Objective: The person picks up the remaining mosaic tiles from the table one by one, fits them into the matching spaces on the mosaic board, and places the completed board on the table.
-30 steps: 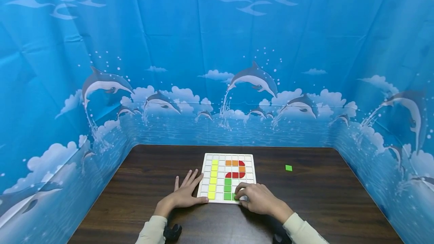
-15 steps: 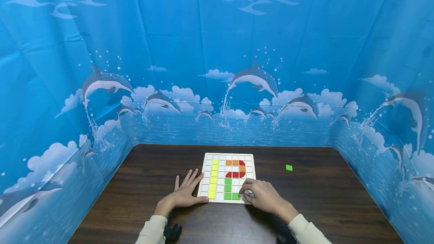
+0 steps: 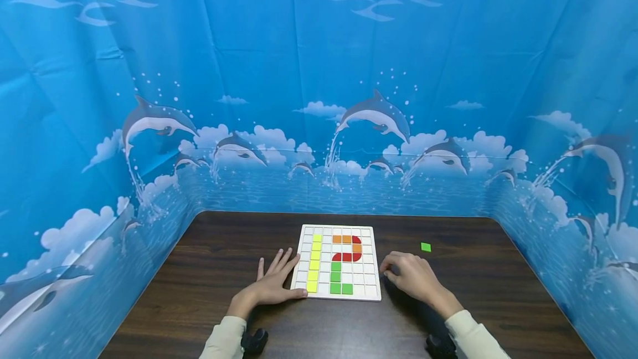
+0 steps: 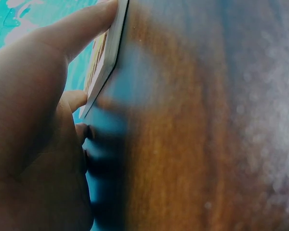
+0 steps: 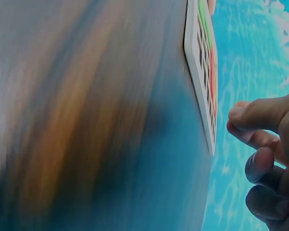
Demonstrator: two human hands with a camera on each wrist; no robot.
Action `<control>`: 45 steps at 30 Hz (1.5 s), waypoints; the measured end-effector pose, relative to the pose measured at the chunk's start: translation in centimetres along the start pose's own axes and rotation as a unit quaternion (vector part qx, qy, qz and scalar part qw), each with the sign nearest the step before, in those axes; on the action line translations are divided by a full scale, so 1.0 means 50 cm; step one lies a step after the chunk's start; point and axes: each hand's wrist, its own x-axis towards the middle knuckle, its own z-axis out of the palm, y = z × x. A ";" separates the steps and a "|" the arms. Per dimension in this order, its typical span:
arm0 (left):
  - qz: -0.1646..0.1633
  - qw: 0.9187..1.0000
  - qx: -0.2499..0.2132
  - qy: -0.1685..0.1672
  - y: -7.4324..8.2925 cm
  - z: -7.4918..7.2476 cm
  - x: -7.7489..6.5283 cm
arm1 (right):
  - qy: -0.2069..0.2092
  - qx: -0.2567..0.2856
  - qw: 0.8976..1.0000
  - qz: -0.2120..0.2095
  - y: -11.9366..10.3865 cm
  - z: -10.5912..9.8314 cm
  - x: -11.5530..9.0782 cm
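Note:
A white gridded board lies on the table. Yellow tiles form a column on its left. To the right, orange tiles, red rounded tiles and green tiles make a figure. My left hand lies spread at the board's left edge, its thumb at the near corner; the left wrist view shows the thumb against the board's side. Off the board's right edge is my right hand, fingers loosely bent and holding nothing, as the right wrist view shows.
One loose green square tile lies on the dark wooden table, beyond the right hand. A blue dolphin-print curtain surrounds the table at the back and sides. Black straps with devices sit at the wrists.
My right hand has left the green tile in the bottom row and moved right, off the board. That tile now shows fully in its cell. The left hand has stayed put.

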 end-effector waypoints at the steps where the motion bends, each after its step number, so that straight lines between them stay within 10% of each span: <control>1: 0.000 1.000 0.001 0.000 0.001 -0.001 -0.001 | 0.003 -0.002 1.000 0.004 0.009 -0.003 -0.002; 22: 0.016 1.000 -0.004 0.011 -0.004 0.006 -0.003 | 0.022 0.000 0.994 0.104 0.195 -0.053 -0.033; 37: -0.013 1.000 0.002 -0.007 0.018 -0.011 -0.008 | -0.028 -0.013 0.994 0.103 0.229 -0.042 -0.008; 45: 0.022 1.000 -0.015 0.001 0.006 -0.007 -0.010 | -0.012 -0.024 0.994 0.107 0.222 -0.037 -0.009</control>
